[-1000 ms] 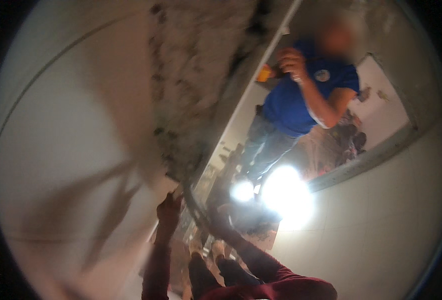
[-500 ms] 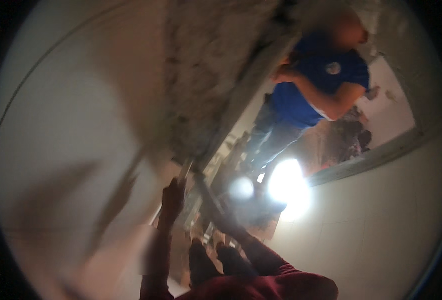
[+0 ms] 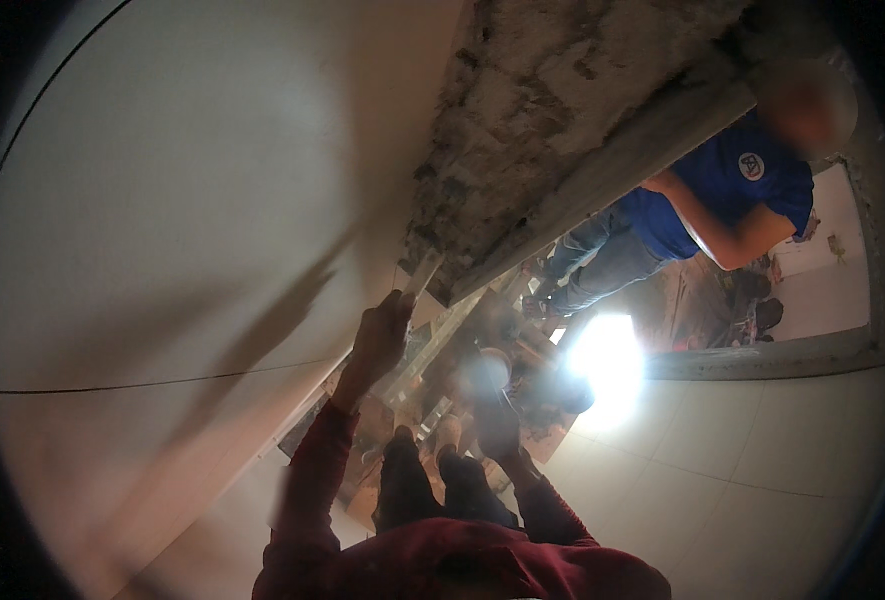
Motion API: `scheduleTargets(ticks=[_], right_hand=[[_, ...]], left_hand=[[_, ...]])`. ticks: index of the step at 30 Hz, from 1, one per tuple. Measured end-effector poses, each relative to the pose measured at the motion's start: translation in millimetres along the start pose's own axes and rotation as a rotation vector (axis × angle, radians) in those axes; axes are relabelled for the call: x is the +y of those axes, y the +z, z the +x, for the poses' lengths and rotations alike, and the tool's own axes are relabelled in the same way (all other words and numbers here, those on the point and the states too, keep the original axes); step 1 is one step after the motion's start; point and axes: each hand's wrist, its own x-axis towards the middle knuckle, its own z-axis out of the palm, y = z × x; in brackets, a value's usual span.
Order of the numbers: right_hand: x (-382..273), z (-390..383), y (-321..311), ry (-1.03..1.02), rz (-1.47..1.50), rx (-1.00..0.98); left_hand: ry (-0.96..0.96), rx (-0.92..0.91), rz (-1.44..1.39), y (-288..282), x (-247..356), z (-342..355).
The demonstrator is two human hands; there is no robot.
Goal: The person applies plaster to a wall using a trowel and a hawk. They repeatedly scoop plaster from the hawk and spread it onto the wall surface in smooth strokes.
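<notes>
Pale, flat, straight strip (image 3: 424, 272) sits gripped in the left hand (image 3: 382, 335); I can't tell the blurry right hand's (image 3: 500, 428) grip. Bumping the rough grey wall (image 3: 528, 110) could drop crumbs.

This is an indoor building site, an unfinished room. Bare, rough mortar (image 3: 553, 95) lies exposed toward one o'clock, beside a big smooth pale surface (image 3: 213, 200) at nine. Large pale tiles (image 3: 703, 440) spread at four, below a raw-edged opening (image 3: 753, 362). A glaring light (image 3: 606, 375) shines on that side, and bits and pieces litter the floor around six.
</notes>
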Motion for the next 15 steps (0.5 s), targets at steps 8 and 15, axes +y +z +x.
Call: scheduleTargets(ticks=[8, 15], right_hand=[[-10, 18, 2, 0.128, 0.298, -0.057], [-29, 28, -13, -0.057, 0.096, -0.122]], left_hand=[[0.115, -0.012, 0.039, -19, 10, 16], [0.376, 0.005, 0.328, -19, -8, 22]])
